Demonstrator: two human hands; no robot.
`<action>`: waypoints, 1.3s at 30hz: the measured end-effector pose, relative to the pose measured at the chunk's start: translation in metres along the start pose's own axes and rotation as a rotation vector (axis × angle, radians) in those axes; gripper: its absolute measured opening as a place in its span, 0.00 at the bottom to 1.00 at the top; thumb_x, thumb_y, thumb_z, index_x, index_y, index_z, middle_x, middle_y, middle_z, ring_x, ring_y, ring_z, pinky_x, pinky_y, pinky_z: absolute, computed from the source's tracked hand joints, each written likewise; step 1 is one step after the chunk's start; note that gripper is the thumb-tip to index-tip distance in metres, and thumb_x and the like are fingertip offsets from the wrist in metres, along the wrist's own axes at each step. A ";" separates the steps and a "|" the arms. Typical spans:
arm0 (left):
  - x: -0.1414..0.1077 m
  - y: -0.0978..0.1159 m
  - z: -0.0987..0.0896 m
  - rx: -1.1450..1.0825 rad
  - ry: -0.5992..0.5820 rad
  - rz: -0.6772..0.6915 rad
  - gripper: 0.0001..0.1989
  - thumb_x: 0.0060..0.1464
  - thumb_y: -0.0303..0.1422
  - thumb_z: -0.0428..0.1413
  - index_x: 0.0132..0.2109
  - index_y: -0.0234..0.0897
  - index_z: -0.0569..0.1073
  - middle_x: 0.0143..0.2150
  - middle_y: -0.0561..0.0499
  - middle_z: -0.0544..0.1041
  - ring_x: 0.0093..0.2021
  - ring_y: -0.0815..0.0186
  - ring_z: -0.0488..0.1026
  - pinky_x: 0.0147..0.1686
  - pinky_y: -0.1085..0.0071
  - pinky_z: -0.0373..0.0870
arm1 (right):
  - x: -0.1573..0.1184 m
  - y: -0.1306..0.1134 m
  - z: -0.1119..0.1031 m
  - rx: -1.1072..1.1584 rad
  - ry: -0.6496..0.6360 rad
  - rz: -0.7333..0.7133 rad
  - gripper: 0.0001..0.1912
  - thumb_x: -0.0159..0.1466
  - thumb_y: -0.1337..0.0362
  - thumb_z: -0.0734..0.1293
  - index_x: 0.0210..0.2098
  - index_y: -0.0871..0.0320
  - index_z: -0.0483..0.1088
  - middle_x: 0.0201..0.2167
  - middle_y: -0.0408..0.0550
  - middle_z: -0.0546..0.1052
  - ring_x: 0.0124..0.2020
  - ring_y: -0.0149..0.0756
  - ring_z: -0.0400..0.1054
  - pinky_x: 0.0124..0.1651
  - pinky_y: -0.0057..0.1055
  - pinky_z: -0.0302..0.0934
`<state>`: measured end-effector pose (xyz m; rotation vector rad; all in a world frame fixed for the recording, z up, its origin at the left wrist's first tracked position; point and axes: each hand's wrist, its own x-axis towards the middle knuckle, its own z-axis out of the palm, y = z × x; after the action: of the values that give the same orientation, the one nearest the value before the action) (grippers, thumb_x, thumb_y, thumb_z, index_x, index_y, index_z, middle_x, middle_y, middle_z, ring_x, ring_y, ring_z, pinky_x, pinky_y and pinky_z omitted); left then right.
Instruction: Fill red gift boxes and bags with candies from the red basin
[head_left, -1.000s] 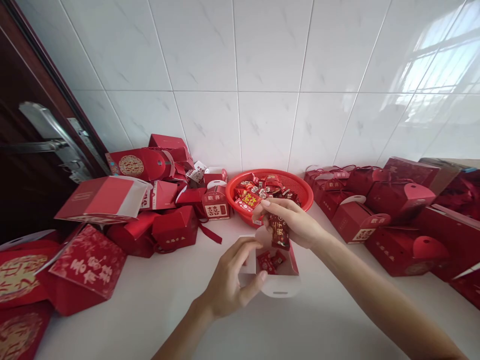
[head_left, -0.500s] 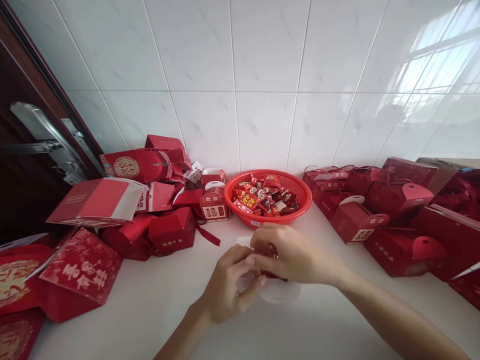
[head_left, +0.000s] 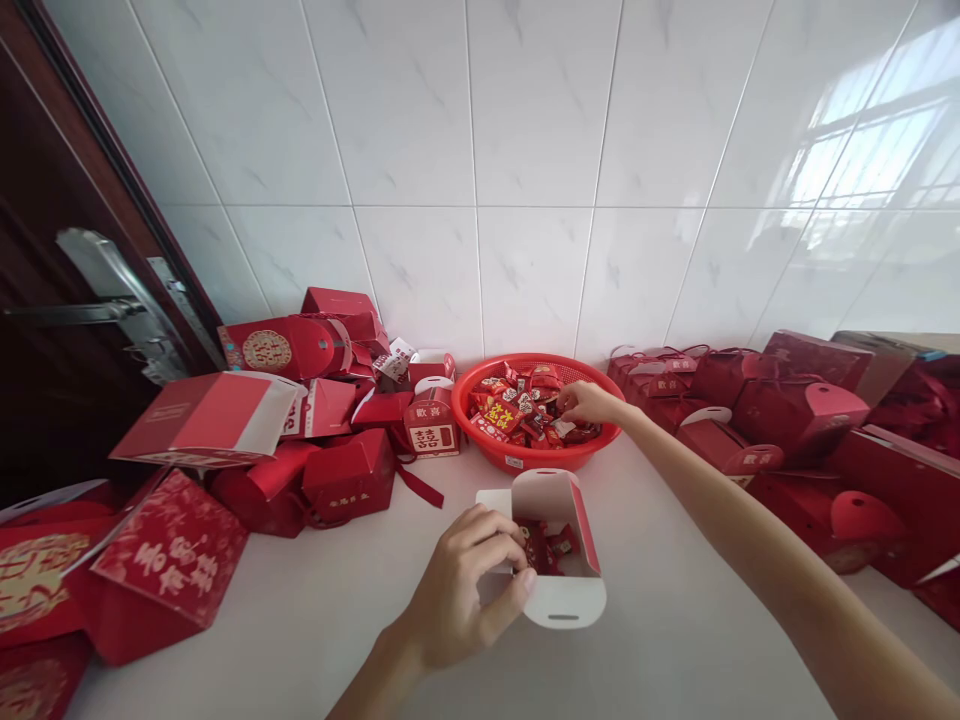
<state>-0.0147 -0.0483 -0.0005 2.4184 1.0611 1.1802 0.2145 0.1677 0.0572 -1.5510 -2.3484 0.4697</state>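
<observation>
An open box, white inside with a red side panel, lies on the white table with red-wrapped candies in it. My left hand is closed on the left edge of this box, thumb near the front flap. Behind the box is a red plastic basket heaped with wrapped candies. Over the right part of that heap, my right hand reaches in with its fingers pressed together at the candies. What those fingers pinch, if anything, is too small to make out.
Many red gift boxes are piled on the left of the white table. Several more red boxes stand on the right. A tiled wall rises behind, and a dark door with a metal handle is at the far left.
My right hand has moved from above the open box back to the candy basket, uncovering the box's inside. My left hand stays at the box. The view has shifted slightly.
</observation>
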 end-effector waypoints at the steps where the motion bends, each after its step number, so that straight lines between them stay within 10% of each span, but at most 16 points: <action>1: 0.000 0.000 0.000 0.001 0.004 0.002 0.07 0.59 0.30 0.55 0.32 0.39 0.74 0.34 0.49 0.77 0.37 0.63 0.73 0.38 0.66 0.72 | 0.003 -0.002 0.004 -0.020 -0.031 -0.013 0.10 0.52 0.72 0.72 0.35 0.59 0.77 0.29 0.45 0.79 0.34 0.38 0.73 0.33 0.27 0.62; 10: 0.001 0.001 -0.001 0.005 -0.017 -0.006 0.07 0.58 0.30 0.54 0.32 0.39 0.74 0.34 0.49 0.78 0.37 0.62 0.73 0.40 0.64 0.72 | 0.013 -0.020 0.024 -0.129 -0.197 -0.096 0.33 0.54 0.73 0.71 0.59 0.56 0.68 0.49 0.53 0.78 0.46 0.44 0.73 0.36 0.27 0.61; 24: -0.002 0.001 -0.001 0.003 -0.038 0.016 0.05 0.58 0.28 0.55 0.32 0.39 0.73 0.35 0.50 0.77 0.38 0.63 0.72 0.40 0.65 0.71 | 0.005 0.000 0.002 -0.226 -0.152 -0.006 0.09 0.55 0.65 0.73 0.37 0.58 0.76 0.39 0.49 0.80 0.41 0.41 0.73 0.37 0.28 0.61; 34: 0.000 0.001 0.000 0.002 -0.036 0.016 0.05 0.58 0.28 0.55 0.33 0.39 0.73 0.35 0.50 0.77 0.37 0.64 0.71 0.39 0.66 0.70 | -0.003 -0.007 0.019 -0.311 -0.286 0.092 0.24 0.49 0.70 0.75 0.47 0.55 0.75 0.48 0.60 0.77 0.52 0.59 0.71 0.45 0.40 0.64; 39: -0.001 0.001 -0.001 0.001 -0.033 0.017 0.06 0.58 0.28 0.55 0.32 0.38 0.73 0.34 0.50 0.76 0.37 0.64 0.71 0.39 0.67 0.69 | 0.001 -0.007 0.022 -0.141 -0.277 0.064 0.21 0.47 0.72 0.74 0.41 0.57 0.74 0.40 0.55 0.79 0.45 0.53 0.74 0.39 0.34 0.65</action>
<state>-0.0150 -0.0492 -0.0002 2.4434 1.0341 1.1407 0.1996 0.1634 0.0396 -1.7261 -2.5930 0.5782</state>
